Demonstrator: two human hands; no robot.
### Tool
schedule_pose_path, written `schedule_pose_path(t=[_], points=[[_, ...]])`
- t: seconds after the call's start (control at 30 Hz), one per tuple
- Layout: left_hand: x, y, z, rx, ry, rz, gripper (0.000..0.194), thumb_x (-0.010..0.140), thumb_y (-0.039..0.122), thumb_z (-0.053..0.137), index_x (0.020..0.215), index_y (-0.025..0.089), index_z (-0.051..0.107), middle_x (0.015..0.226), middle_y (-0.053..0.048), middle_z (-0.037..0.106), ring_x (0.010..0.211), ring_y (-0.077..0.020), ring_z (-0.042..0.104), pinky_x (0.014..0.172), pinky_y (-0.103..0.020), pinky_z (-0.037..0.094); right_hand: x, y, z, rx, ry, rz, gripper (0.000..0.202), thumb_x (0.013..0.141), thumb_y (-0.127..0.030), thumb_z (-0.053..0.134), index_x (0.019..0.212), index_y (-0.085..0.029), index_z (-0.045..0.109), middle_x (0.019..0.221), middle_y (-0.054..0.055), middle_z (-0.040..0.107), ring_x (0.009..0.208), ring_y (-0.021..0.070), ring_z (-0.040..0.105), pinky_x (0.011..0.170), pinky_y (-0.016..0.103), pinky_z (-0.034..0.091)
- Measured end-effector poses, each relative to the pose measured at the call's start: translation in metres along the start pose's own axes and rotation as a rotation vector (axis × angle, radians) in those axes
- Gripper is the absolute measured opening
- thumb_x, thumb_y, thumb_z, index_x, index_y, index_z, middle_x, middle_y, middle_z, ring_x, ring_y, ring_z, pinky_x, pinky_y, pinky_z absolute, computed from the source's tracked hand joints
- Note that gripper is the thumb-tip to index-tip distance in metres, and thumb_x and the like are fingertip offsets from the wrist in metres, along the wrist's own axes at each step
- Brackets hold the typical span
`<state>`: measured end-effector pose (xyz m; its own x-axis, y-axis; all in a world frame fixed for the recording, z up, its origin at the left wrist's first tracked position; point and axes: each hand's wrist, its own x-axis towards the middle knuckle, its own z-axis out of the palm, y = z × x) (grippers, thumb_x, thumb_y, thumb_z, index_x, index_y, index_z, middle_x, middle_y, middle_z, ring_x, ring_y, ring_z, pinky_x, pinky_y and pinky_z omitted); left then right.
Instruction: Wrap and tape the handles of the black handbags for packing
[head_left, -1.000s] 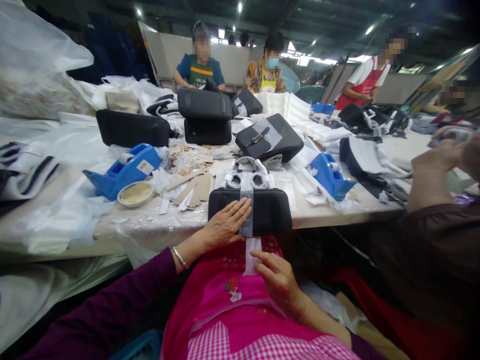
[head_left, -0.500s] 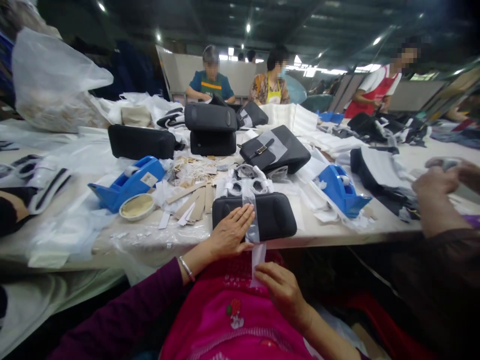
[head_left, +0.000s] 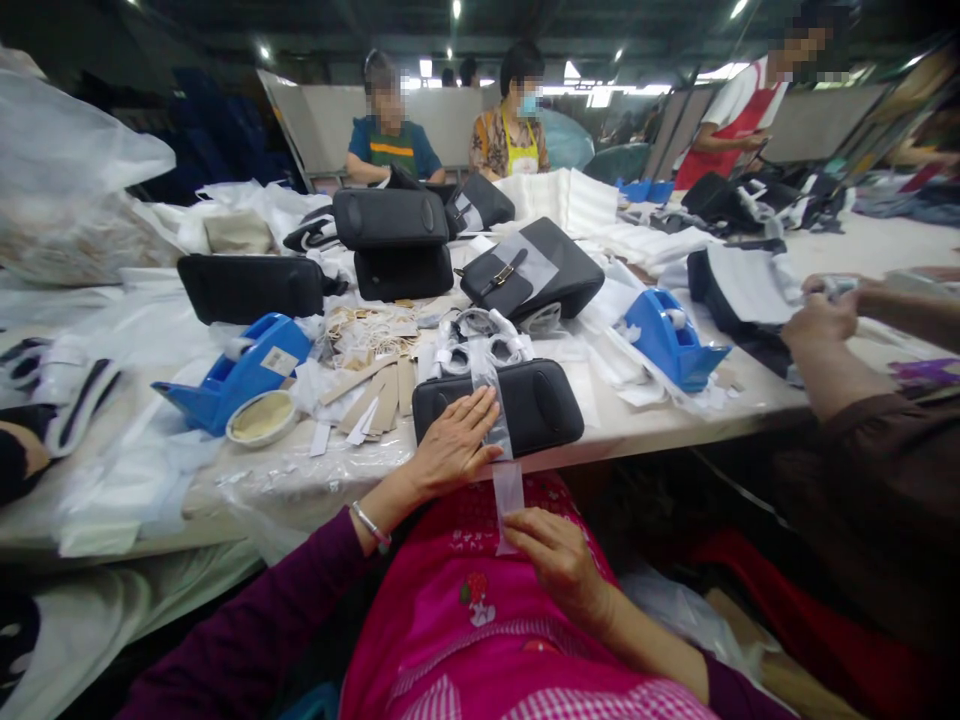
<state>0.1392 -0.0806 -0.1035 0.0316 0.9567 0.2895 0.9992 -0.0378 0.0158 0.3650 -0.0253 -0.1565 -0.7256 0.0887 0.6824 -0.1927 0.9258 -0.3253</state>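
A black bag [head_left: 546, 405] lies at the table's front edge, with a translucent strip [head_left: 508, 490] running over its middle and hanging down over the edge. Flat on the bag's left half and the strip rests my left hand [head_left: 457, 440], fingers stretched out, a bracelet at the wrist. Below the edge, my right hand [head_left: 562, 565] pinches the hanging strip near its lower end, in front of the pink apron [head_left: 442, 610]. White-wrapped straps [head_left: 480, 340] sit just behind the bag.
Blue tape dispensers [head_left: 232, 370] stand left and right [head_left: 671, 340], a round dish [head_left: 262, 418] beside the left one. Several black bags [head_left: 251, 288] and card strips [head_left: 382, 400] lie further back. At the right, another person's hands [head_left: 825, 320] hold something; people work across the table.
The camera view has shifted, so the table's items appear further left and higher. Both hands keep nearly the same places on the bag and strip.
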Motion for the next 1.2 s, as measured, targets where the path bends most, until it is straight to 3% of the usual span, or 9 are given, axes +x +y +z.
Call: schedule_pose_path(t=[0.23, 0.5, 0.73, 0.83, 1.0, 1.1, 1.2], points=[[0.003, 0.008, 0.009, 0.07, 0.052, -0.062, 0.051, 0.097, 0.031, 0.038, 0.144, 0.012, 0.035, 0.156, -0.012, 0.022, 0.146, -0.0216, 0.015, 0.118, -0.039, 0.021, -0.001, 0.0, 0.001, 0.007, 0.03, -0.006, 0.022, 0.091, -0.006, 0.047, 0.092, -0.015, 0.067, 0.091, 0.01, 0.071, 0.083, 0.0169, 0.066, 0.07, 0.028, 0.055], [0.002, 0.009, 0.01, 0.059, 0.071, -0.054, 0.062, 0.093, 0.036, 0.049, 0.146, 0.011, 0.03, 0.156, -0.014, 0.023, 0.146, -0.023, 0.015, 0.118, -0.04, 0.021, 0.001, -0.005, -0.001, 0.047, 0.053, 0.026, 0.021, 0.091, -0.005, 0.047, 0.093, -0.013, 0.066, 0.091, 0.01, 0.071, 0.083, 0.0174, 0.066, 0.071, 0.029, 0.054], [0.004, 0.013, 0.007, 0.033, 0.092, -0.086, 0.06, 0.092, 0.034, 0.05, 0.145, 0.011, 0.032, 0.155, -0.016, 0.025, 0.146, -0.025, 0.014, 0.118, -0.044, 0.021, 0.002, -0.014, 0.001, 0.116, 0.045, 0.068, 0.021, 0.091, -0.006, 0.049, 0.096, -0.016, 0.066, 0.091, 0.009, 0.071, 0.079, 0.0174, 0.065, 0.067, 0.029, 0.051], [0.003, 0.014, 0.006, 0.026, 0.123, -0.095, 0.059, 0.092, 0.034, 0.051, 0.144, 0.011, 0.034, 0.151, -0.016, 0.033, 0.145, -0.0268, 0.017, 0.118, -0.046, 0.022, 0.024, -0.016, -0.012, 0.089, 0.028, 0.063, 0.022, 0.089, -0.004, 0.049, 0.095, -0.017, 0.066, 0.09, 0.007, 0.071, 0.074, 0.0161, 0.061, 0.063, 0.029, 0.047], [-0.003, 0.011, 0.012, 0.0, 0.143, -0.033, 0.05, 0.095, 0.027, 0.044, 0.141, 0.008, 0.036, 0.148, -0.014, 0.04, 0.142, -0.0235, 0.026, 0.118, -0.041, 0.025, 0.099, 0.001, -0.037, -0.016, -0.028, 0.076, 0.027, 0.089, -0.004, 0.048, 0.087, -0.02, 0.069, 0.083, 0.005, 0.066, 0.072, 0.0165, 0.051, 0.063, 0.03, 0.043], [-0.01, 0.009, 0.019, -0.064, 0.199, 0.008, 0.045, 0.091, 0.014, 0.042, 0.136, 0.005, 0.043, 0.144, -0.014, 0.045, 0.141, -0.0231, 0.03, 0.117, -0.039, 0.029, 0.142, 0.025, -0.037, -0.096, -0.087, 0.076, 0.025, 0.091, -0.01, 0.049, 0.08, -0.021, 0.069, 0.071, 0.004, 0.059, 0.071, 0.0164, 0.049, 0.064, 0.03, 0.042], [-0.017, 0.01, 0.024, -0.161, 0.234, 0.01, 0.041, 0.087, 0.008, 0.042, 0.127, 0.006, 0.05, 0.134, -0.013, 0.054, 0.136, -0.0234, 0.037, 0.117, -0.04, 0.031, 0.166, 0.052, -0.027, -0.147, -0.163, 0.091, 0.024, 0.09, -0.014, 0.053, 0.072, -0.02, 0.067, 0.069, 0.002, 0.057, 0.07, 0.015, 0.05, 0.065, 0.028, 0.041]])
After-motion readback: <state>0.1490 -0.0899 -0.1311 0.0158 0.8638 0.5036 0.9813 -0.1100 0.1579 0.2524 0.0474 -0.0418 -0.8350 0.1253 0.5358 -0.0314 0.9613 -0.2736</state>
